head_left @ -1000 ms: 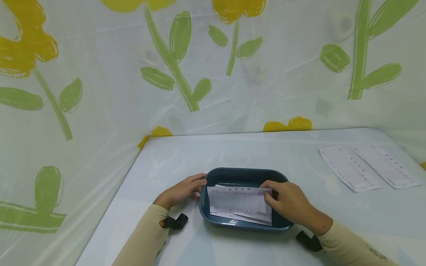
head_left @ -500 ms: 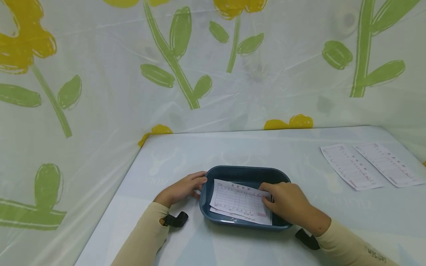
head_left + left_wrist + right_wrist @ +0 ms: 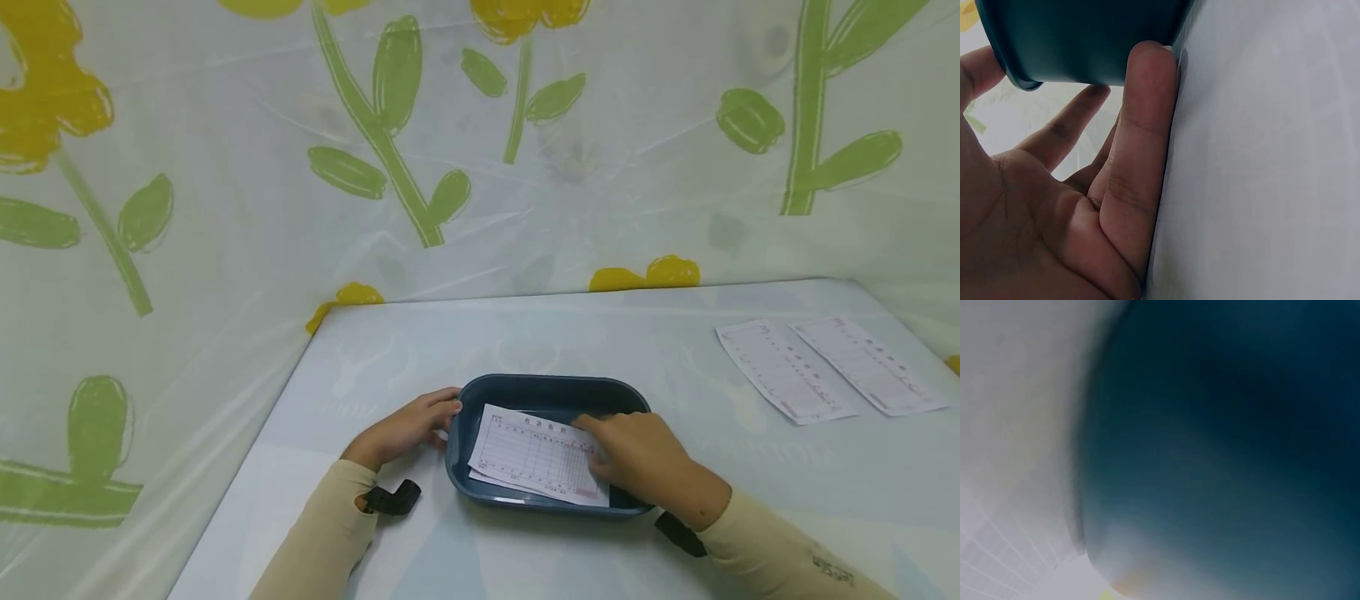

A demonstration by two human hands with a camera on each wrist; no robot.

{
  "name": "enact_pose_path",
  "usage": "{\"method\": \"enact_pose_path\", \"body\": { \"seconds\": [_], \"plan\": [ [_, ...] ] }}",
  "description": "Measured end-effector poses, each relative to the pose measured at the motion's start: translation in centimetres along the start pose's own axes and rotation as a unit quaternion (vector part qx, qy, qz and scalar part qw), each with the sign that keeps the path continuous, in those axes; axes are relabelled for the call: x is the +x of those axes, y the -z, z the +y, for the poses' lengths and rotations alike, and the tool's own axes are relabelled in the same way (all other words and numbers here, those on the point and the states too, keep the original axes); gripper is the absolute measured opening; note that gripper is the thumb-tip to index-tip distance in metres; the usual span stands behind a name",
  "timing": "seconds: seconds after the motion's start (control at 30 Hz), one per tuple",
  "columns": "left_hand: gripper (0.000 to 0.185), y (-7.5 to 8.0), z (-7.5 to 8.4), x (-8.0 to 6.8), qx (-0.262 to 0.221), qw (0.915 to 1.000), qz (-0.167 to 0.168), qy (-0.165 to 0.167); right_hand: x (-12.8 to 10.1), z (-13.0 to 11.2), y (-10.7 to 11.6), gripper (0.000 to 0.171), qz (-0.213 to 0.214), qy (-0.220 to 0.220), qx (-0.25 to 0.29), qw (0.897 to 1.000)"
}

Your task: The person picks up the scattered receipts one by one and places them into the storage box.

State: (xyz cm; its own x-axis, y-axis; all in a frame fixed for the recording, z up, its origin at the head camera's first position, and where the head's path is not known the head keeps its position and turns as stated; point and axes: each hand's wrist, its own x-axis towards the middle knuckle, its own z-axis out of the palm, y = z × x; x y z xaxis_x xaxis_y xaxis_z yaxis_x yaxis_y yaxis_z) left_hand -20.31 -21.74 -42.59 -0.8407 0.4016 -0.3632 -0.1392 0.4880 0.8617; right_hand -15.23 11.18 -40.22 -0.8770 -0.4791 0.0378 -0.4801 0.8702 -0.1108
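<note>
Gridded slip [image 3: 525, 460], Chinese-character heading [image 3: 544, 425]

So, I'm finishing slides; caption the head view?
Left hand at a blue tray, right hand at the paper slips inside; two more slips on the table.

The left hand [image 3: 1066, 209] reaches up to a dark teal, smooth-walled container [image 3: 1079, 37]; one digit at the left edge touches its rim; the nearest finger [image 3: 1138, 137] lies straight along the white tabletop [image 3: 1260, 150], its tip overlapping the wall; beyond, a yellow patch [image 3: 967, 15] shows.
</note>
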Motion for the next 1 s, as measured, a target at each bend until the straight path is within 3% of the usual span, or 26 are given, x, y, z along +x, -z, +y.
{"method": "enact_pose_path", "body": {
  "seconds": [0.2, 0.3, 0.43, 0.57, 0.77, 1.0],
  "plan": [
    [0.053, 0.0, -0.1, 0.0, 0.000, 1.0000, 0.000, -0.007, -0.1, 0.1, 0.0, 0.044, 0.059, 0.019, -0.012, 0.998],
    [0.053, 0.0, -0.2, 0.0, 0.000, 0.9999, -0.006, -0.010, -0.3, 0.6, 0.3, 0.035, 0.088, 0.030, 0.033, 0.995],
    [0.055, 0.0, -0.4, 0.2, -0.003, 0.9997, -0.015, -0.020, -0.6, 1.8, 1.6, 0.027, 0.151, 0.033, 0.094, 0.984],
    [0.056, 0.1, -0.5, 0.3, -0.005, 0.9996, -0.016, -0.022, -0.7, 3.6, 2.8, 0.028, 0.195, -0.002, 0.115, 0.974],
    [0.058, 0.0, -0.5, 0.2, -0.005, 0.9998, -0.012, -0.014, -0.6, 6.7, 3.5, 0.046, 0.185, -0.071, 0.120, 0.973],
    [0.059, -0.1, -0.3, 0.0, -0.011, 0.9997, -0.009, -0.018, -0.2, 10.2, 3.4, 0.063, 0.140, -0.137, 0.108, 0.975]
  ]
}}
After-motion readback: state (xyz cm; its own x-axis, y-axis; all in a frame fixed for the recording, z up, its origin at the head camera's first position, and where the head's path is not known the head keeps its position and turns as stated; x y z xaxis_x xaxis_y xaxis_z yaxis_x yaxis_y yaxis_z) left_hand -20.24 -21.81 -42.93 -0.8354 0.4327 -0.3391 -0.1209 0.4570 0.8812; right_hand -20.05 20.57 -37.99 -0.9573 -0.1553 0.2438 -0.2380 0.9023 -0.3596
